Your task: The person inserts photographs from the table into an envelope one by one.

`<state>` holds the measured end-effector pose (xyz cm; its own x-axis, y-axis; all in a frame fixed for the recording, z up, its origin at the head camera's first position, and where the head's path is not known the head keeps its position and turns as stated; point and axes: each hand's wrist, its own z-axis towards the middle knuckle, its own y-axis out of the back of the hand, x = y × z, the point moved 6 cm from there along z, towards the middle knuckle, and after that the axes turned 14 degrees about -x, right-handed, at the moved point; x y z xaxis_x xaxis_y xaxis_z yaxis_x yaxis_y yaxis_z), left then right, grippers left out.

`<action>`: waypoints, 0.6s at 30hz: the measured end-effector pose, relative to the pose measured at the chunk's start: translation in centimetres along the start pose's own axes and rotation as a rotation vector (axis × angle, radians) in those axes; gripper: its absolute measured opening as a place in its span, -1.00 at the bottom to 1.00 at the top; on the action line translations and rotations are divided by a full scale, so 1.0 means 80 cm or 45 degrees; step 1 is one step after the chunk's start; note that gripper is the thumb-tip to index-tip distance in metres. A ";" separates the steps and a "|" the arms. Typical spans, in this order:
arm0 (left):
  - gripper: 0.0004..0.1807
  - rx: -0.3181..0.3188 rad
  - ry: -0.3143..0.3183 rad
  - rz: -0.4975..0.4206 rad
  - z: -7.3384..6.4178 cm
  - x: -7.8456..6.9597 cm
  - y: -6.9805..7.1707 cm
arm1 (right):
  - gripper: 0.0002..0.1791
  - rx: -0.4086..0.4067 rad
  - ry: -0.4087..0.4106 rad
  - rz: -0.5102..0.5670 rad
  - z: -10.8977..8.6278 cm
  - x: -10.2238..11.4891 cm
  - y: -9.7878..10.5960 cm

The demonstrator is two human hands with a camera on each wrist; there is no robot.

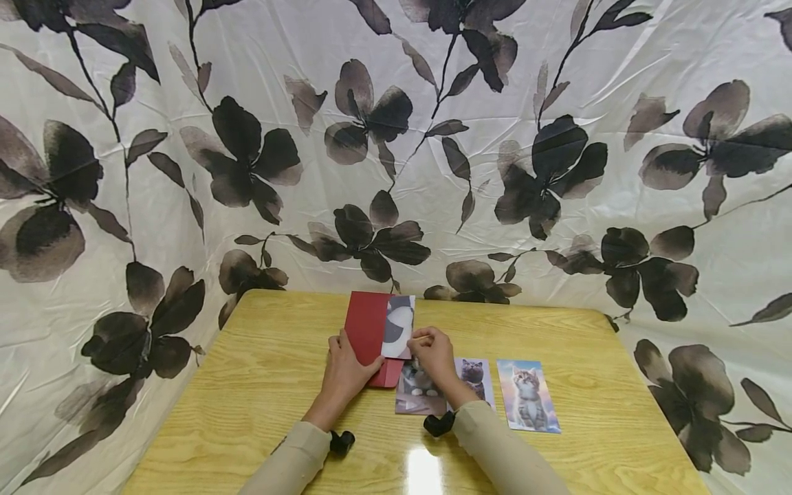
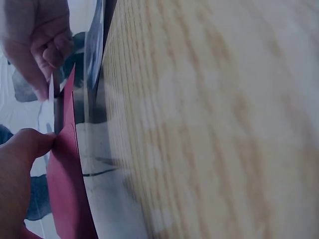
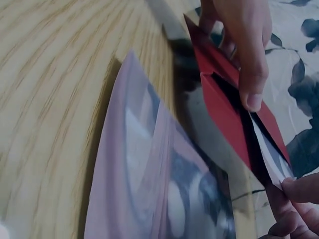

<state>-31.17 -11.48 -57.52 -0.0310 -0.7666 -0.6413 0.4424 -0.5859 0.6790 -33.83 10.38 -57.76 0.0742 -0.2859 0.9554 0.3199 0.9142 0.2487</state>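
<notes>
My left hand holds a red envelope by its near part, thumb across the front. In the right wrist view the envelope's mouth gapes, and a grey-and-white picture card stands partly between its red sides. My right hand pinches that card's right edge between thumb and fingers; in the left wrist view the card shows as a thin pale edge. Under my right hand and forearm lie a kitten picture, partly covered, and a grey cat picture.
Farther right on the wooden table lies a picture of a tabby kitten against a blue and pink sky. A pale cloth with dark flowers hangs behind the table and at its sides.
</notes>
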 end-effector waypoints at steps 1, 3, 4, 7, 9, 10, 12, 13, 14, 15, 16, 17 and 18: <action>0.24 0.000 -0.002 -0.001 0.000 0.000 0.000 | -0.81 0.001 -0.003 -0.002 0.000 0.001 -0.002; 0.24 -0.001 -0.005 0.001 0.000 0.000 0.000 | -0.83 0.006 -0.001 -0.009 0.000 0.003 -0.006; 0.24 -0.001 -0.006 0.004 0.000 0.000 0.000 | -0.83 0.006 0.000 -0.015 0.000 0.004 -0.008; 0.25 -0.006 -0.007 0.003 0.001 -0.001 0.000 | -0.86 0.006 0.004 -0.040 0.001 0.006 -0.014; 0.25 -0.008 -0.004 0.003 0.001 0.000 0.000 | -0.87 0.007 0.009 -0.056 0.001 0.006 -0.017; 0.25 -0.008 -0.002 0.000 0.002 0.000 0.000 | -0.87 0.005 0.019 -0.062 0.001 0.007 -0.018; 0.26 -0.006 0.001 -0.002 0.002 0.000 -0.001 | -0.86 0.005 0.022 -0.076 0.000 0.006 -0.019; 0.26 -0.001 0.005 -0.002 0.001 0.001 -0.002 | -0.85 0.009 0.025 -0.083 -0.001 0.005 -0.020; 0.25 0.001 0.007 -0.001 0.001 0.002 -0.002 | -0.84 0.014 0.022 -0.086 -0.002 0.005 -0.021; 0.25 0.003 0.006 -0.002 0.001 0.003 -0.003 | -0.83 0.018 0.022 -0.086 -0.003 0.004 -0.022; 0.25 0.003 0.003 -0.001 0.001 0.003 -0.004 | -0.82 0.023 0.015 -0.081 -0.004 0.004 -0.023; 0.25 0.003 0.002 -0.002 0.000 0.004 -0.004 | -0.81 0.026 0.009 -0.081 -0.004 0.004 -0.024; 0.25 0.000 -0.001 -0.001 0.000 0.004 -0.004 | -0.81 0.029 0.003 -0.075 -0.005 0.004 -0.026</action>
<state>-31.33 -11.55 -57.96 -0.0324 -0.7664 -0.6416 0.4424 -0.5866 0.6784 -34.09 8.30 -58.02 0.0582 -0.3403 0.9385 0.3026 0.9019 0.3083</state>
